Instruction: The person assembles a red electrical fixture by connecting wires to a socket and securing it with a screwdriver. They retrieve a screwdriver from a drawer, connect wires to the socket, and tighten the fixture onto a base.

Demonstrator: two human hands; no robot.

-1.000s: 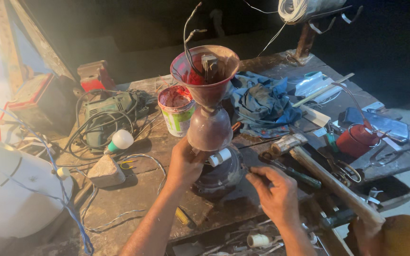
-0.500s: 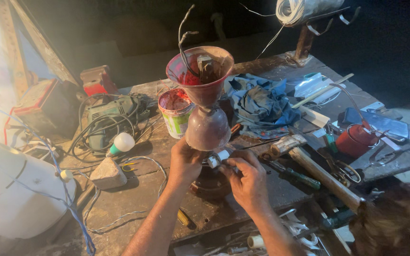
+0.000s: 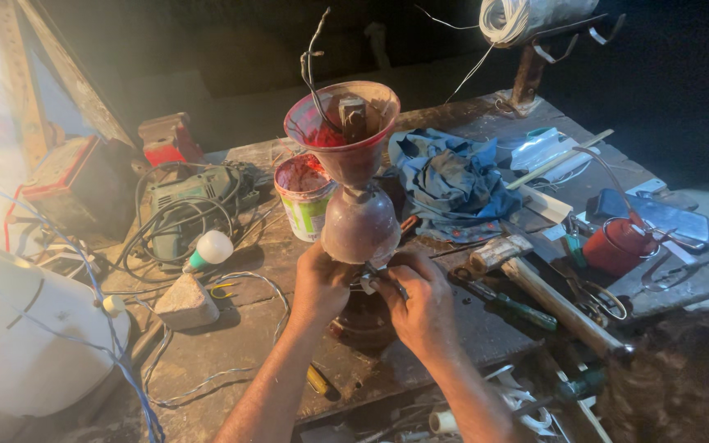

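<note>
Near the desk's front edge, your left hand (image 3: pixel 320 283) grips the upright fan motor (image 3: pixel 360 223) from its left; your right hand (image 3: pixel 420 299) pinches a small fitting (image 3: pixel 368 281) beneath it.

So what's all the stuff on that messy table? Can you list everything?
Funnel-topped metal part: one, reddish, centre, upright, wires sticking out.
Paint tin: one, white and green, red inside, behind-left of it.
Cloth: one, blue, crumpled, right of centre.
Hammer: one, wooden handle, right.
Screwdriver: one, green handle, beside hammer.
Power drill: one, green, left, with black cable.
Bulb: one, white, left.
Stone block: one, grey, left.
Red cup: one, right.
Wire coil: one, white, top.
Left hand: holding the part's base.
Right hand: at the base, fingers pinching something small.
</note>
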